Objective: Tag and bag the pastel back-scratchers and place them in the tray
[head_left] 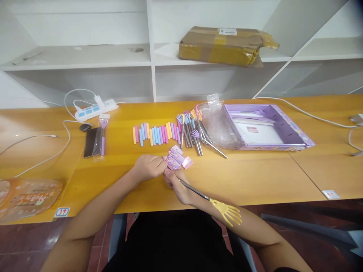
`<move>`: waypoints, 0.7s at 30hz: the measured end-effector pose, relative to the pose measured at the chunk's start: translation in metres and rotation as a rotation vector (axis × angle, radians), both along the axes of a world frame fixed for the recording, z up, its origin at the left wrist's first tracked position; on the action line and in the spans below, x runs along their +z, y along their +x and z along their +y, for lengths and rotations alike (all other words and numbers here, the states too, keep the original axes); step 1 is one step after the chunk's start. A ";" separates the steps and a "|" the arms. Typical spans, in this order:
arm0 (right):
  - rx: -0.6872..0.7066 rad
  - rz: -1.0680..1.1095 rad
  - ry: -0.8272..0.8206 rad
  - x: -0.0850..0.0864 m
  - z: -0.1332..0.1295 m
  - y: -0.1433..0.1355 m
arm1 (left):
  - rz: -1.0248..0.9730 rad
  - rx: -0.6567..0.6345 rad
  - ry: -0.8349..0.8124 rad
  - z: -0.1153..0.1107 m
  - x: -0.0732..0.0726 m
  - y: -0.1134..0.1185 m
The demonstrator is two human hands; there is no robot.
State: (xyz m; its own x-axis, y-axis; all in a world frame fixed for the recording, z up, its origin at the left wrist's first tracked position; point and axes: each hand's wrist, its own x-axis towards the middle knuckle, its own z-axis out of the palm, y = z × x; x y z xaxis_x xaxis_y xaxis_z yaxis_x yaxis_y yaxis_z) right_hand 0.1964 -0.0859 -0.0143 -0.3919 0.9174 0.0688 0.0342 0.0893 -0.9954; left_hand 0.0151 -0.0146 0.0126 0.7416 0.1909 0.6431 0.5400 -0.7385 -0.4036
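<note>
My right hand [178, 185] is closed around the metal rod of a yellow hand-shaped scratcher [226, 212], whose head points down to the right over my forearm. My left hand [150, 166] is closed and meets the right one at the fingertips; what it grips, if anything, is hidden. Small purple and pink cards [175, 156] lie just beyond my hands. Behind them is a row of coloured handles [157, 135] in yellow, pink, blue and purple. To its right sits a pile of metal scratchers [195, 132] with coloured heads.
A purple open box [292, 132] stands at the right beside clear plastic bags [221, 128]. At the left are a packaged scratcher [103, 138], a black card [92, 142], a power strip [96, 109] and an orange bag [31, 198]. A taped carton [218, 47] rests on the shelf.
</note>
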 end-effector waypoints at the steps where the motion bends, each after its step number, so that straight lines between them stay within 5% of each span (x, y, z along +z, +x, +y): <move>1: -0.007 0.030 -0.027 -0.001 -0.001 -0.002 | 0.010 -0.012 0.016 0.001 0.000 -0.001; 4: -0.035 0.087 -0.086 -0.003 -0.009 0.001 | 0.040 -0.036 -0.031 0.010 -0.004 -0.013; 6: -0.053 0.093 -0.058 0.000 -0.019 0.012 | 0.011 0.064 -0.199 0.024 -0.006 -0.033; 8: -0.107 0.097 0.036 0.007 -0.028 0.033 | -0.120 0.334 -0.419 0.043 -0.005 -0.060; 11: -0.248 0.041 0.212 0.028 -0.032 0.079 | -0.253 0.550 -0.445 0.073 0.001 -0.100; 15: -0.358 -0.109 0.227 0.057 -0.010 0.139 | -0.484 0.887 -0.723 0.093 -0.001 -0.119; 18: -0.447 -0.070 0.087 0.061 0.012 0.162 | -0.575 0.921 -0.989 0.096 -0.014 -0.117; 21: -0.508 -0.153 0.042 0.051 0.032 0.162 | -0.627 0.888 -1.021 0.095 -0.026 -0.112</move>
State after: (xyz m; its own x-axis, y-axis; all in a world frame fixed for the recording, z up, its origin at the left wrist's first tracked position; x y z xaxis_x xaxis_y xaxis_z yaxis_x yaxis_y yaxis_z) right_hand 0.3581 -0.0543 0.0371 0.0929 0.9919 0.0869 0.2284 0.0637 -0.9715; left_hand -0.0967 0.0806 -0.0134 -0.1945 0.9736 0.1191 0.8390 0.1022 0.5344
